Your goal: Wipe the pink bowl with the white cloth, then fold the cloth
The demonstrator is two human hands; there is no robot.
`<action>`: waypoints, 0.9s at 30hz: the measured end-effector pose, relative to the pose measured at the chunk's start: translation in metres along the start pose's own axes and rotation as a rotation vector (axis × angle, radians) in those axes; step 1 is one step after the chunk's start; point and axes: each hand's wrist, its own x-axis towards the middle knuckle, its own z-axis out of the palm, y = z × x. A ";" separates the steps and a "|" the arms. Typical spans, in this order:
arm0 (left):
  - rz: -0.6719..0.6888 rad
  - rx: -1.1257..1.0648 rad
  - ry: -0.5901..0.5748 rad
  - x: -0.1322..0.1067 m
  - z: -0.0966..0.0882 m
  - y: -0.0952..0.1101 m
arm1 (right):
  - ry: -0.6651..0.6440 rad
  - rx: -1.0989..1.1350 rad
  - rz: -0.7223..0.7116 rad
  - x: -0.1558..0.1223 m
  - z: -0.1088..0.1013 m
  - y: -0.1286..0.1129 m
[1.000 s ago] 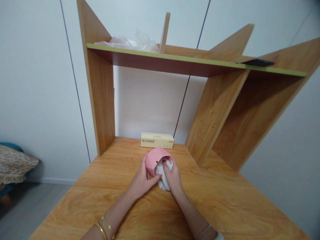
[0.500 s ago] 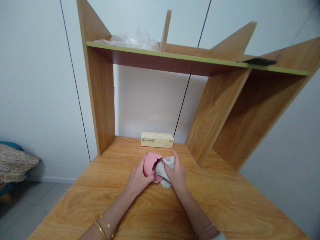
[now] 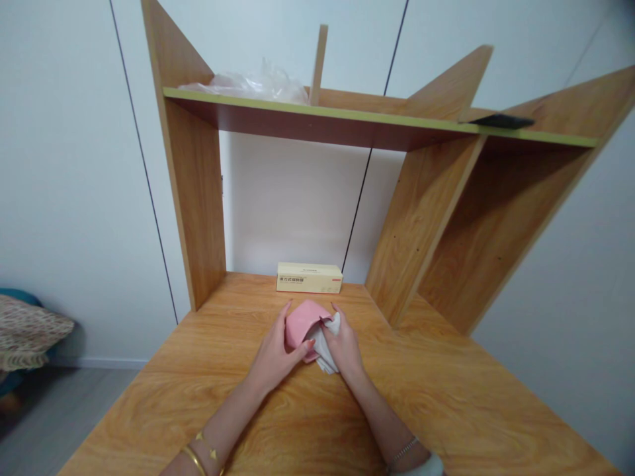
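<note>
While our left hand (image 3: 276,352) clasps the pink container (image 3: 303,318) over the desk (image 3: 198,390), its mouth faces rightward and toward us; we cannot tell its long axis. Our right hand (image 3: 346,349) pinches the white cloth (image 3: 323,350) at that mouth.

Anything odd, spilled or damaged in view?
No spill or damage visible. The pink container is tipped, but the left hand holds it. Only the crumpled plastic bag on the shelf looks untidy.
</note>
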 end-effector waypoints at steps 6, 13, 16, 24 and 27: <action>0.057 -0.107 -0.004 0.000 0.009 -0.003 | -0.012 0.224 0.004 -0.003 0.005 -0.006; -0.032 -0.036 0.063 0.002 0.005 -0.005 | 0.051 -0.062 -0.035 -0.001 -0.001 -0.013; -0.042 0.072 0.073 0.002 0.001 -0.002 | 0.032 -0.259 -0.079 -0.002 -0.009 -0.017; 0.031 0.141 0.011 -0.002 -0.006 0.008 | 0.028 -0.338 -0.193 -0.003 -0.011 -0.014; 0.052 0.154 0.007 -0.002 -0.007 0.009 | -0.044 -0.278 -0.119 -0.002 -0.009 -0.011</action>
